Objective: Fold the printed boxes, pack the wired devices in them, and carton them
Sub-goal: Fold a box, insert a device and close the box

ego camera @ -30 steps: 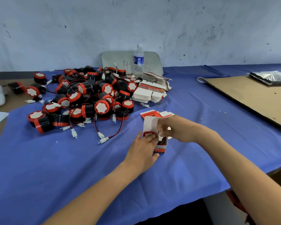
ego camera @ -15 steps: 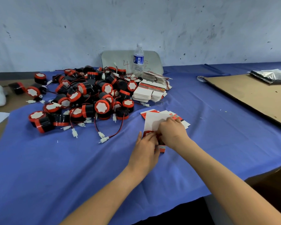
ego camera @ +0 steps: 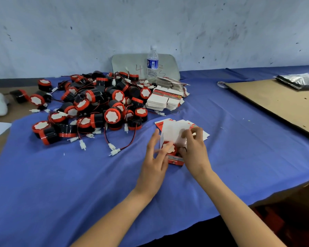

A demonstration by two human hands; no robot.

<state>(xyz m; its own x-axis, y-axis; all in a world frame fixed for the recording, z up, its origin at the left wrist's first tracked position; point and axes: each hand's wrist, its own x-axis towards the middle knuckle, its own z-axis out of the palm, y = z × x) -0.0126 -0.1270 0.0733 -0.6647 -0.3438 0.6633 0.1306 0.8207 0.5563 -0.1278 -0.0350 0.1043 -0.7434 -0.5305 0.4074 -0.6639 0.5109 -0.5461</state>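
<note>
The printed box (ego camera: 176, 160) stood on the blue-covered counter (ego camera: 78, 175) right between your hands, its white flap (ego camera: 171, 131) raised at 12 o'clock and a red wired device (ego camera: 169, 148) sitting inside. Your left grip (ego camera: 155, 157) lay at the box's 9 o'clock, fingers straight and spread, their blurred tips touching the box's side and the device. Your right grip (ego camera: 194, 152) sat at 3 o'clock, fingers curled over and pinching the flap's edge. Both forearms stretched in from 6 o'clock, wrists low over the cloth. The pile of devices (ego camera: 96, 107) lay at 10 o'clock, the flat box stack (ego camera: 159, 101) at 12
</note>
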